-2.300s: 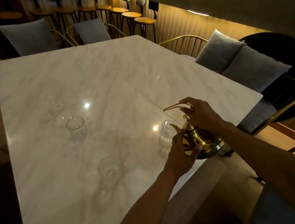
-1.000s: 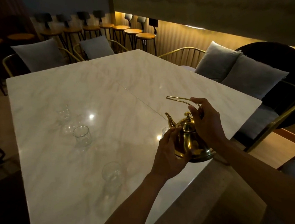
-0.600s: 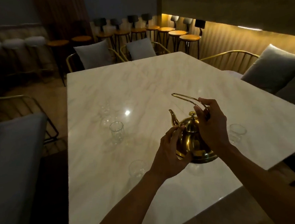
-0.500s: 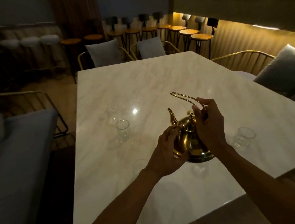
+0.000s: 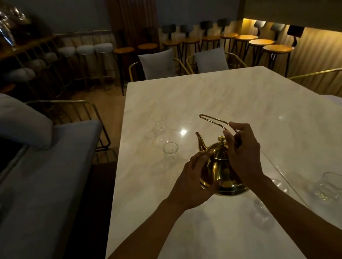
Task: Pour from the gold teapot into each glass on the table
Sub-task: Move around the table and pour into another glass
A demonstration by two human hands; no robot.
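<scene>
I hold the gold teapot (image 5: 221, 166) upright, just above the white marble table (image 5: 246, 106), spout pointing away and left. My right hand (image 5: 243, 154) grips its thin looped handle. My left hand (image 5: 193, 181) cups the pot's left side. A clear glass (image 5: 170, 154) stands left of the spout. A fainter glass (image 5: 161, 123) sits farther back. Another glass (image 5: 332, 185) stands at the right, and a glass (image 5: 278, 184) peeks out beside my right forearm, partly hidden.
A grey cushioned bench with a pillow (image 5: 14, 122) runs along the table's left side. Gold-framed chairs with cushions (image 5: 157, 64) stand at the far end, bar stools (image 5: 276, 48) behind them. Another gold chair (image 5: 327, 82) is at the right.
The view has swung left, so the table now lies straight ahead. Both hands brought the teapot from its tilt over the right-hand glass back upright and toward the left glasses.
</scene>
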